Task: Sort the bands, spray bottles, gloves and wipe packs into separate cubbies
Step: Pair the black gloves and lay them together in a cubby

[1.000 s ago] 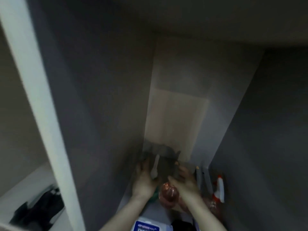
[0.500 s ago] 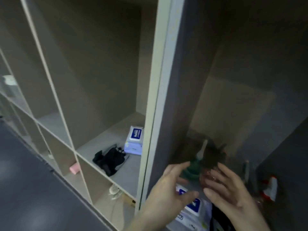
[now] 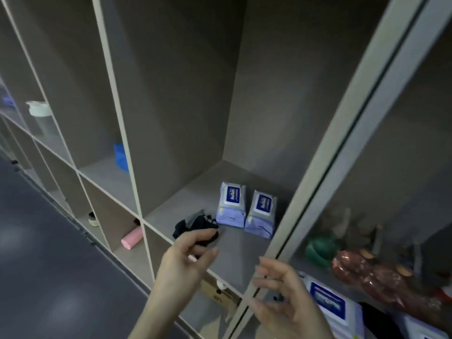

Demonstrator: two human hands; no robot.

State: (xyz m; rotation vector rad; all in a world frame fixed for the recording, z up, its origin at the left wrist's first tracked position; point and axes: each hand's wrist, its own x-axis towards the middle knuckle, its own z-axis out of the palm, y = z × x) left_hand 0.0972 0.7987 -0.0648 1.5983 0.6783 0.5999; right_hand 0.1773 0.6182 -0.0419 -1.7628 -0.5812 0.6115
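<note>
— Over at the middle cubby (image 3: 195,199), what is changing?
— Both hands have come out of the dark right cubby (image 3: 396,192) where they were reaching a second ago; the view is now swinging left
— Are they carrying anything?
— The left hand (image 3: 186,263) is hovering with loosely curled fingers, gripping nothing I can see. The right hand (image 3: 283,297) is spread open by the divider (image 3: 342,148), also bare
— So nothing got moved?
— Seemingly not. Black gloves (image 3: 195,227) are lying just beside two wipe packs (image 3: 247,209), sharing one cubby
— And the rest?
— Another wipe pack (image 3: 330,302), a green band (image 3: 320,250) and something reddish, blurred, are crowding the right cubby, so sorting is looking far from done
</note>
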